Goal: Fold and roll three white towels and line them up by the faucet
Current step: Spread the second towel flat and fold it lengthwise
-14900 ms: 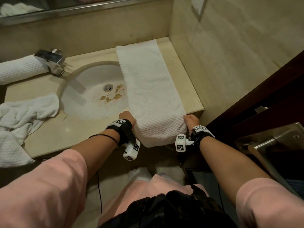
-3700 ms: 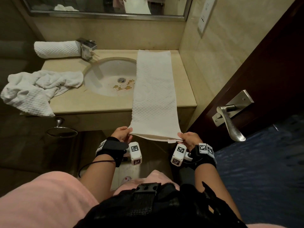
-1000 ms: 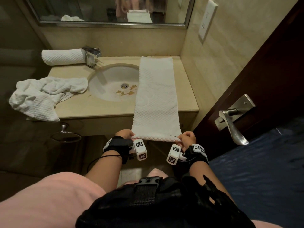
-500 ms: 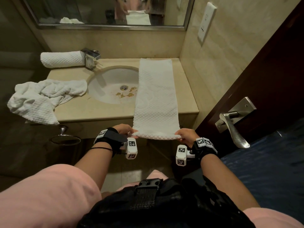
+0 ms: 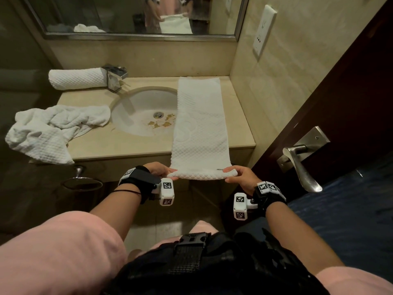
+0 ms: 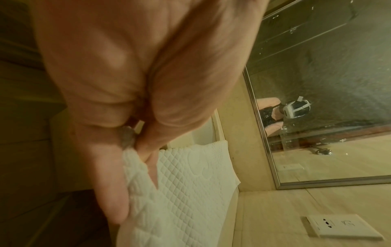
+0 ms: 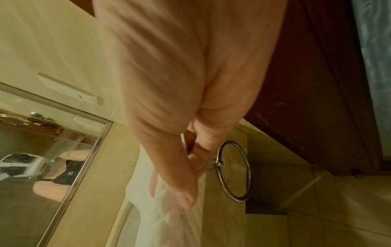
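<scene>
White folded towel (image 5: 200, 126) at 12 o'clock from your hands: diamond waffle weave, faint swirl embossing mid-length. Rolled towel (image 5: 77, 78) at 10 o'clock, white, same diamond quilting. Crumpled towel (image 5: 49, 128) at 9 o'clock, white waffle. Countertop (image 5: 125, 145) beige; basin (image 5: 138, 111) white with brown-orange stains near the drain. Faucet (image 5: 114, 78) silver. Door (image 5: 340, 86) at 2 o'clock dark brown, handle (image 5: 302, 158) brushed steel. Your sleeves pink, wrist straps black, white tags with black square codes.
</scene>
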A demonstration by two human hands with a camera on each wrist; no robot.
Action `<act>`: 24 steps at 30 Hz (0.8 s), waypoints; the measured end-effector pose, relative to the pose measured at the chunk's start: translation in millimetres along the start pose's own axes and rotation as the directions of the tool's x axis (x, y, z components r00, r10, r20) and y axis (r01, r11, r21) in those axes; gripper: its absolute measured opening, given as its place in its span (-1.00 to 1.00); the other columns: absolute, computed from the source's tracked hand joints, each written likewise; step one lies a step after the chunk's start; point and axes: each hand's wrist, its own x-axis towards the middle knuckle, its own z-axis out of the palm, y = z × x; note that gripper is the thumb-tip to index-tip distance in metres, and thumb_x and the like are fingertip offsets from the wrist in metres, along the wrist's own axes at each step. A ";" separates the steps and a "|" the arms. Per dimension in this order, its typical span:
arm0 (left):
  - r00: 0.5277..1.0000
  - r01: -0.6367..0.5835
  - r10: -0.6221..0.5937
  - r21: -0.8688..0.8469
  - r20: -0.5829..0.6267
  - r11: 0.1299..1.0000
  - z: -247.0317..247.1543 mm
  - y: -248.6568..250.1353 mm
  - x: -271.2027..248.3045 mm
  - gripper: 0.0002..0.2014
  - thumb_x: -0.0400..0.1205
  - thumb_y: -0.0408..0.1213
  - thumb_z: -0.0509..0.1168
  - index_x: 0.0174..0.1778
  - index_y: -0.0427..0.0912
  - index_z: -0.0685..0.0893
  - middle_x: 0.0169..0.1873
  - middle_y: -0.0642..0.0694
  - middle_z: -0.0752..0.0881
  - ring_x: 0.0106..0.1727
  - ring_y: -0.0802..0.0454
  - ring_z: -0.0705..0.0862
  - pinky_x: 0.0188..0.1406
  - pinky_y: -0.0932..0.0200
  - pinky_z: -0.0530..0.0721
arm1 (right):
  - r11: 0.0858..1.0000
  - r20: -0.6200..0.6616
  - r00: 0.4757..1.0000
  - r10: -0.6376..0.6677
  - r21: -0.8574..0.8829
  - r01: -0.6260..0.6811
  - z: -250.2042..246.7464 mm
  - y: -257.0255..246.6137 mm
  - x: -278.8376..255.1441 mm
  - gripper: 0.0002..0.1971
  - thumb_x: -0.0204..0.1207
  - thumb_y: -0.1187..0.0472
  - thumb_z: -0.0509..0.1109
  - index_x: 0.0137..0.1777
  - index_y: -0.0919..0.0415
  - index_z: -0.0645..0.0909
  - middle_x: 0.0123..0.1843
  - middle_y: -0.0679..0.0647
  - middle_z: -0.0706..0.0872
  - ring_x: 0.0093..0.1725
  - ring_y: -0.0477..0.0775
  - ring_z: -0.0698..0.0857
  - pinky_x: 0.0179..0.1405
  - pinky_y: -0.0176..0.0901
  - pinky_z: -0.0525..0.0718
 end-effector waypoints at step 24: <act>0.992 -0.126 0.125 0.059 0.020 0.990 -2.2 9.3 0.4 -0.73 0.65 -0.46 0.27 0.26 -0.45 0.59 0.02 -0.26 0.75 -0.18 0.05 0.80 -0.05 0.29 0.74 | 0.898 -0.192 0.973 0.128 0.439 -0.031 17.4 -2.2 9.2 -0.82 0.59 0.32 0.39 0.16 0.32 0.56 0.02 0.26 0.72 -0.01 0.24 0.75 -0.17 0.00 0.81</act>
